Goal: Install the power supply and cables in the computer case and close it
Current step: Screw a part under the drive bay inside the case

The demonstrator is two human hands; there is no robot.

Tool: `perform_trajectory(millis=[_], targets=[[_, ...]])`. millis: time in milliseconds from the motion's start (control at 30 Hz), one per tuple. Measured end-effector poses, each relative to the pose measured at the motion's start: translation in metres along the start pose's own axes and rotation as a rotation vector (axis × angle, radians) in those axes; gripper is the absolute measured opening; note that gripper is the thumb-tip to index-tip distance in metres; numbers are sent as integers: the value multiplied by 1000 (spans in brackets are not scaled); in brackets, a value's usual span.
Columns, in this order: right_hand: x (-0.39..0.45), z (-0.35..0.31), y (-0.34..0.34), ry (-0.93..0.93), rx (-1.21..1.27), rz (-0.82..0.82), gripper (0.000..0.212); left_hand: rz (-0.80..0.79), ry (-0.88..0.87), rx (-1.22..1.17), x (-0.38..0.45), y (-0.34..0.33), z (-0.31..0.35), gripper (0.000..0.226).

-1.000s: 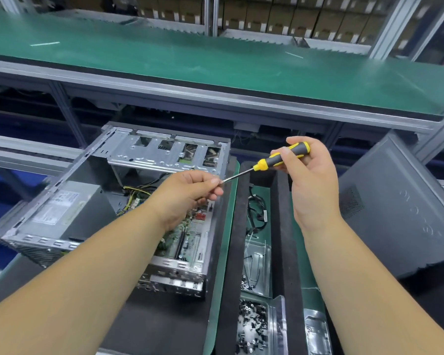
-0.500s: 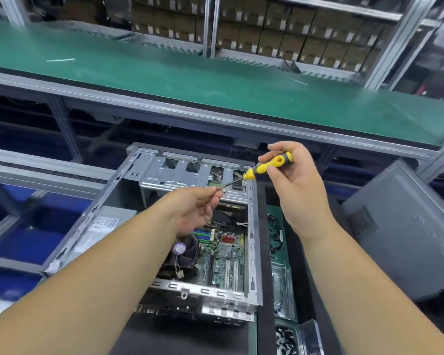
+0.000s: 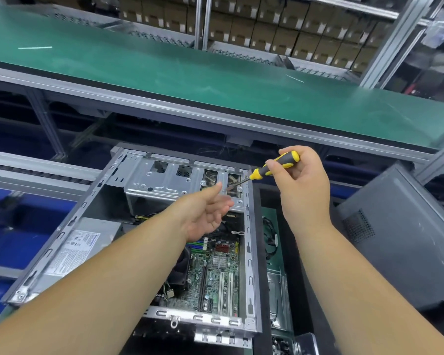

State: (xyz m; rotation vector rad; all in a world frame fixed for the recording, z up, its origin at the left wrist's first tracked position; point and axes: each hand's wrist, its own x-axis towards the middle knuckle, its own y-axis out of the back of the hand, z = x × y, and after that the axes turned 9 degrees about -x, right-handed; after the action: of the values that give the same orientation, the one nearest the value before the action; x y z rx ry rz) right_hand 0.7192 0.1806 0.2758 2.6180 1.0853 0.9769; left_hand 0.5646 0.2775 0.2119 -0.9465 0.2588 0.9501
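The open computer case lies on its side before me, its motherboard exposed. The grey power supply with a white label sits in the case's left part. My right hand grips a yellow-and-black screwdriver above the case's far right corner, tip pointing left and down toward the drive cage. My left hand hovers over the case just left of the tip, palm up, fingers relaxed and blurred, holding nothing I can see.
The dark grey side panel leans at the right. A black foam tray with cables and clear parts boxes runs along the case's right side. A green conveyor shelf spans above, with stacked cardboard boxes behind.
My left hand has let go of the screwdriver tip and opened, palm up. The view shifted, so the case now sits more centred, and the right hand keeps its grip on the handle.
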Motion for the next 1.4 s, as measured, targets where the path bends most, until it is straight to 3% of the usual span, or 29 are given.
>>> perform_trajectory(millis=[100, 267, 533, 800, 1200, 1400], targets=[[11, 11, 1, 0, -56, -57, 18, 12, 159, 140, 6, 8, -1, 55], [28, 29, -4, 16, -289, -169, 20, 26, 343, 231, 15, 23, -10, 49], [43, 38, -21, 49, -409, -191, 21, 26, 177, -22, 30, 30, -15, 33], [55, 39, -22, 65, -453, -198, 21, 42, 99, -144, 38, 33, -18, 56], [49, 34, -18, 57, -507, -285, 23, 43, 83, -145, 43, 35, -21, 32], [46, 30, -20, 61, -525, -325, 25, 45, 87, -138, 42, 35, -20, 34]])
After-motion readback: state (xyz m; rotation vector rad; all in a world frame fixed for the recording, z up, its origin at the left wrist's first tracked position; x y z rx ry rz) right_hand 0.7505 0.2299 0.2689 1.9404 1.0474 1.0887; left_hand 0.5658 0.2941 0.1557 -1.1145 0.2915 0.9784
